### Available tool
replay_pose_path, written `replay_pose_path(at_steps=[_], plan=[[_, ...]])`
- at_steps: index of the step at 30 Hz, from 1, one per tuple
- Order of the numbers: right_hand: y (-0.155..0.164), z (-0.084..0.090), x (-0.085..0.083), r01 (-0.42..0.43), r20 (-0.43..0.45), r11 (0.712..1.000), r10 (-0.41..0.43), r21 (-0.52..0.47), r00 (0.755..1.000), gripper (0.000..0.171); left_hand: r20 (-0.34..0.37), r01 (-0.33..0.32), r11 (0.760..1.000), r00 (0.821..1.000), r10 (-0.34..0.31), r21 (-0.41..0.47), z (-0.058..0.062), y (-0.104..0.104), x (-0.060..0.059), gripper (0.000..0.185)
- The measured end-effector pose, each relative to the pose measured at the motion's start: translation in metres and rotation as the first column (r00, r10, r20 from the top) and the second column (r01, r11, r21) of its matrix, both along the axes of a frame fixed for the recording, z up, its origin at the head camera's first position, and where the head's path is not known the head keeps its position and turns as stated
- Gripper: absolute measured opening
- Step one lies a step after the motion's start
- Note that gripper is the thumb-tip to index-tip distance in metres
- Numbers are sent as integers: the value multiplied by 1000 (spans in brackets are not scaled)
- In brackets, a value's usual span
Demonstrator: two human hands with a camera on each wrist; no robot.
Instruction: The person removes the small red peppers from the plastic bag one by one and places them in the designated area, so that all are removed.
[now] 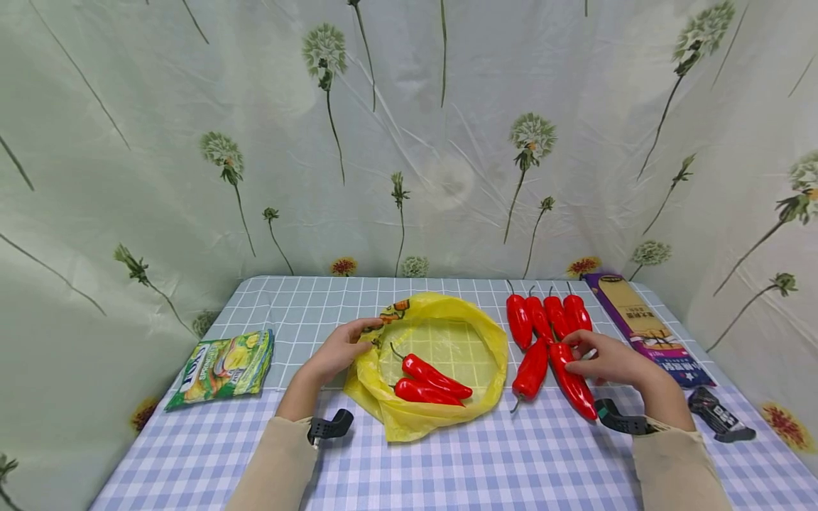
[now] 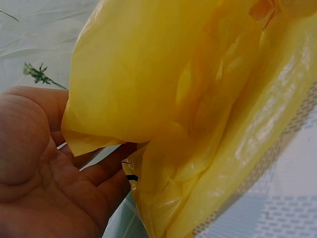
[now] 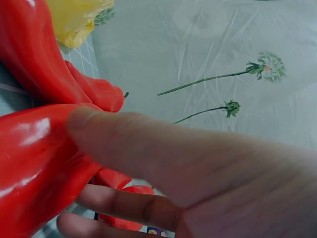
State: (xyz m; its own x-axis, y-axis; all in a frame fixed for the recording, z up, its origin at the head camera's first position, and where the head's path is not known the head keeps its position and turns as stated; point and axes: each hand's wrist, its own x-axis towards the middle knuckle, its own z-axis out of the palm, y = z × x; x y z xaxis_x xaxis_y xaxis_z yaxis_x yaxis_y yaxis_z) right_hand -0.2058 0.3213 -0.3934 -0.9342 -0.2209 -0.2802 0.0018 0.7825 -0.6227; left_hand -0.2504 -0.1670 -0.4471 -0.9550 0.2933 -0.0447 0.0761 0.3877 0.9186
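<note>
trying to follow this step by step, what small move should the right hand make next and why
Probably lift the red pepper and bring it over the yellow bag: the right hand already pinches that pepper, the bag's mouth is open with the left hand at its rim, and two other peppers lie inside.

The yellow bag (image 1: 422, 420) gapes open upward, but a red pepper (image 1: 531, 370) lies between it and the right fingers (image 1: 581, 336).
</note>
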Motion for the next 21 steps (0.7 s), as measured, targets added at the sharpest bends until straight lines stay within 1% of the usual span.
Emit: replay_pose_path(at_steps=[5, 11, 16, 19, 21], plan=[[-3, 4, 0, 19, -81, 1000, -18, 18, 997, 56, 20, -11, 1000, 1000, 11, 6, 1, 1, 0, 49], [-10, 13, -3, 61, -192, 997, -50, 49, 980, 50, 7, 3, 1000, 1000, -3, 9, 2, 0, 1, 48], [-19, 15, -7, 74, -302, 995, -52, 62, 952, 40, -1, 15, 1000, 1000, -15, 27, 1, -1, 2, 48], [-27, 16, -9, 74, -356, 997, -56, 36, 933, 37, -8, 15, 1000, 1000, -15, 27, 2, -1, 3, 48], [-33, 16, -9, 71, -384, 997, -59, 18, 922, 39, -3, 13, 1000, 1000, -13, 26, 2, 0, 3, 48]])
